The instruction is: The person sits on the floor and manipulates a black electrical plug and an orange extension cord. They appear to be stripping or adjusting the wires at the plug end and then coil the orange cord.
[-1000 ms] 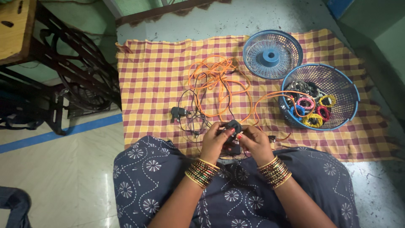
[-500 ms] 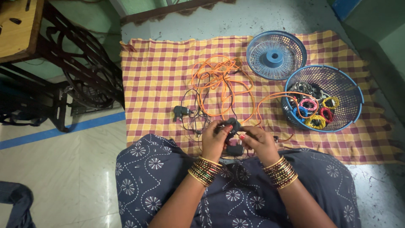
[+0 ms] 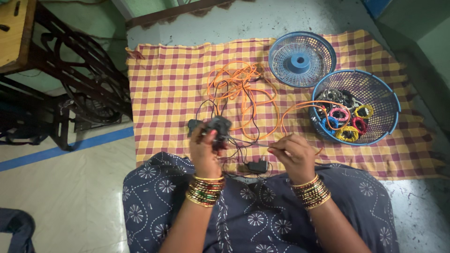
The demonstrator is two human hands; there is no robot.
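My left hand (image 3: 204, 150) grips a small black adapter (image 3: 218, 126) with thin black cords trailing from it. My right hand (image 3: 293, 154) pinches a thin black cord (image 3: 243, 150) between thumb and fingers, just right of centre. A second black plug (image 3: 257, 166) lies on my lap edge between the hands. A tangle of orange cable (image 3: 239, 89) is spread on the checked cloth (image 3: 164, 93) beyond the hands, with one strand running into the blue basket (image 3: 389, 100).
The blue basket holds several small coiled cables in pink, red, yellow and blue. A blue mesh lid (image 3: 300, 58) lies upside down behind it. A dark metal sewing-machine stand (image 3: 70, 93) is at the left. Grey floor surrounds the cloth.
My hands have moved apart: the left lifted the black adapter to the left, the right drew the cord out to the right. The camera view shifted slightly.
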